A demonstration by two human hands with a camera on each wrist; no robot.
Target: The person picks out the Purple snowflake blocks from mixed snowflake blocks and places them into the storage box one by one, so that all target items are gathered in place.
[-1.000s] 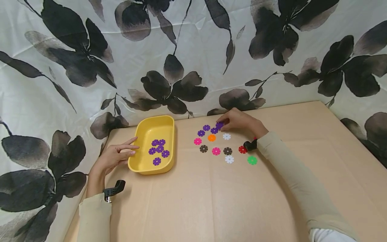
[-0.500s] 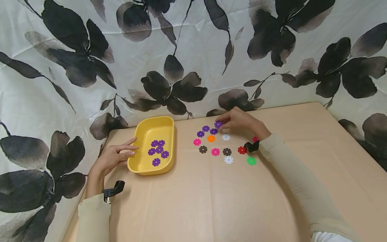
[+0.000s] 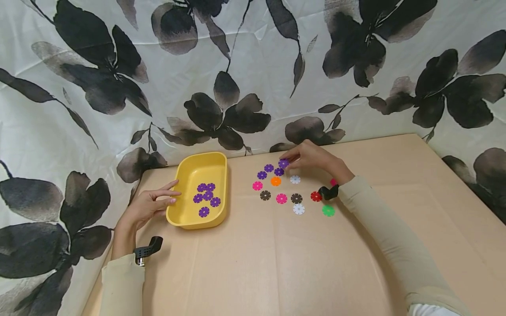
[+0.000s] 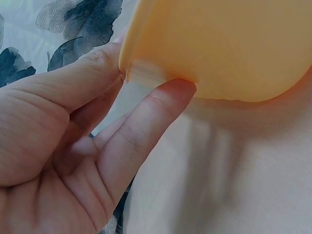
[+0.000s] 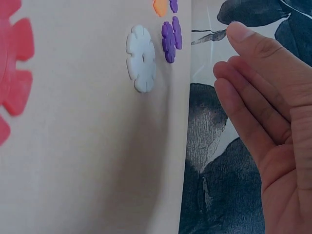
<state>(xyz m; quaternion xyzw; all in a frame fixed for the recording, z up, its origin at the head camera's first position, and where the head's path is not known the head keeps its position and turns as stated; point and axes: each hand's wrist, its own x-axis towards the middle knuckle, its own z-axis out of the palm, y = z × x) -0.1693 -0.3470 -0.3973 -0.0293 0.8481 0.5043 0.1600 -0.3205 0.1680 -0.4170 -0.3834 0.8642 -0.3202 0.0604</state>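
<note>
At the left, a yellow plastic tray (image 3: 180, 215) holds several purple flower-shaped discs (image 3: 207, 194). My left hand (image 3: 147, 206) grips its left rim, with fingertips over the edge and the thumb against the outer wall (image 4: 209, 73). My right hand (image 3: 308, 157) is at the far edge of the table, its fingertips at a purple notched disc (image 3: 283, 163). Several more purple discs (image 3: 269, 168) lie just left of it. In the right wrist view, the right hand's fingers (image 5: 248, 97) look relaxed, and no disc shows between them.
Around the purple discs lie an orange disc (image 3: 276, 181), pink discs (image 3: 281, 199), dark discs (image 3: 265, 195), white discs (image 3: 298, 209), a red disc (image 3: 316, 196) and a green disc (image 3: 328, 210). Floral cloth (image 3: 245, 118) hangs behind the table (image 3: 253, 267).
The purple disc at my right fingertips has slid slightly left, together with the hand. My left hand and the tray stay where they were.
</note>
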